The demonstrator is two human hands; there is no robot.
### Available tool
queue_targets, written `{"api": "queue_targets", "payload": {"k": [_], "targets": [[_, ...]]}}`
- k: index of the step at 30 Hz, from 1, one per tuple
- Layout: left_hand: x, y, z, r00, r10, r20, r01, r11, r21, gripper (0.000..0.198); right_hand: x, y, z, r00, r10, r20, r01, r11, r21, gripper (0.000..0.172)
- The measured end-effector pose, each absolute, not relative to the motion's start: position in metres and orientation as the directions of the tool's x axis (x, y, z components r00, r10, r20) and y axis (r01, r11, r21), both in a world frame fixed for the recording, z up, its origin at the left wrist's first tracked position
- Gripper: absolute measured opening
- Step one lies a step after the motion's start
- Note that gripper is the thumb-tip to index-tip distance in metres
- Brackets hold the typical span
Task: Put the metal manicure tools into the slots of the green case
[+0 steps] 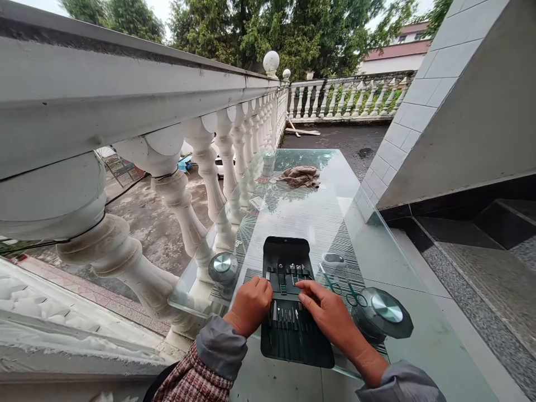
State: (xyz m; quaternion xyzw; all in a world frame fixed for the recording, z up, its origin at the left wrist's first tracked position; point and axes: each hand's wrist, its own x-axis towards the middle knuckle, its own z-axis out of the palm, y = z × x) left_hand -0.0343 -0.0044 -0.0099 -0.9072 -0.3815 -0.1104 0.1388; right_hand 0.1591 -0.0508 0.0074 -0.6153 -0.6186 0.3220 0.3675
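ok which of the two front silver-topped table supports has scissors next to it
The right support, nearer the right hand: green-handled scissors lie beside it, while the left support has none near it.

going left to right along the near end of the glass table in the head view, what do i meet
Left silver disc → left hand → open black case → right hand → right silver disc
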Motion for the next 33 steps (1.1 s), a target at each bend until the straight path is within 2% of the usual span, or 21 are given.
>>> {"api": "queue_targets", "payload": {"k": [9, 16, 22, 33], "targets": [[-0.036, -0.003, -0.004, 0.629, 0.758, 0.174, 0.774, -0.631, -0.049, 0.01, 0.173, -0.05, 0.004, 0.113, 0.987, 0.118, 0.632, 0.021, -0.775, 0.029], [-0.034, -0.001, -0.002, 0.564, 0.812, 0.15, 0.819, -0.573, 0.026, 0.011, 0.173, -0.052, -0.002, 0.025, 0.994, 0.103, 0.786, 0.044, -0.616, 0.03], [-0.03, 0.0, 0.004, 0.461, 0.873, 0.159, 0.866, -0.481, 0.133, 0.008, 0.173, -0.052, -0.004, 0.017, 0.996, 0.085, 0.829, 0.034, -0.558, 0.031], [-0.029, 0.003, 0.008, 0.437, 0.896, 0.08, 0.886, -0.444, 0.129, 0.012, 0.171, -0.054, -0.003, -0.001, 0.987, 0.16, 0.85, 0.085, -0.52, 0.028]]}}
